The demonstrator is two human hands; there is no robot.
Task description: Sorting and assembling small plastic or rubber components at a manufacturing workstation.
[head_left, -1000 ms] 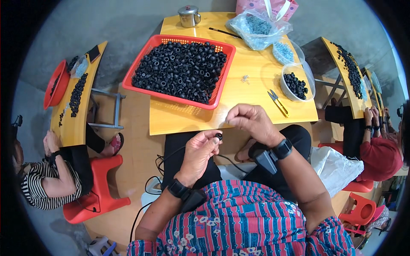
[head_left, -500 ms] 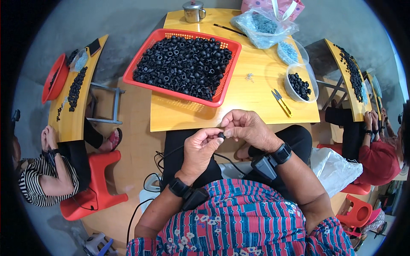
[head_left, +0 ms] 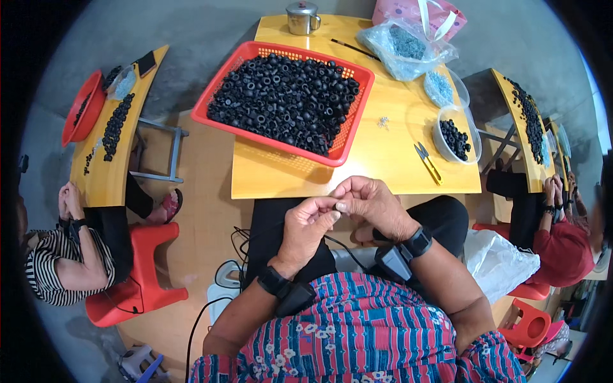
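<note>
My left hand (head_left: 301, 235) and my right hand (head_left: 375, 207) meet in front of the table's near edge, fingertips pressed together. Between them is a small black part, nearly covered by the fingers; the left thumb and forefinger pinch it while the right thumb and fingertips close on it from the other side. Any finer piece there is too small to make out. Beyond the hands, a red plastic basket (head_left: 276, 148) stands on the table, heaped with small black ring-like and cap-like parts (head_left: 281, 96).
On the yellow table (head_left: 389, 172) lie yellow-handled thread snips (head_left: 429, 165) and tiny clear pieces (head_left: 383, 122). A tub of black parts (head_left: 454, 139), a bag of bluish pieces (head_left: 407, 46) and a metal mug (head_left: 302, 19) stand farther off. People sit at tables on both sides.
The black part, plainer to see before, is now mostly covered by my fingertips. My hands have sunk slightly. The table and its contents appear shifted a little to the right as the view moves.
</note>
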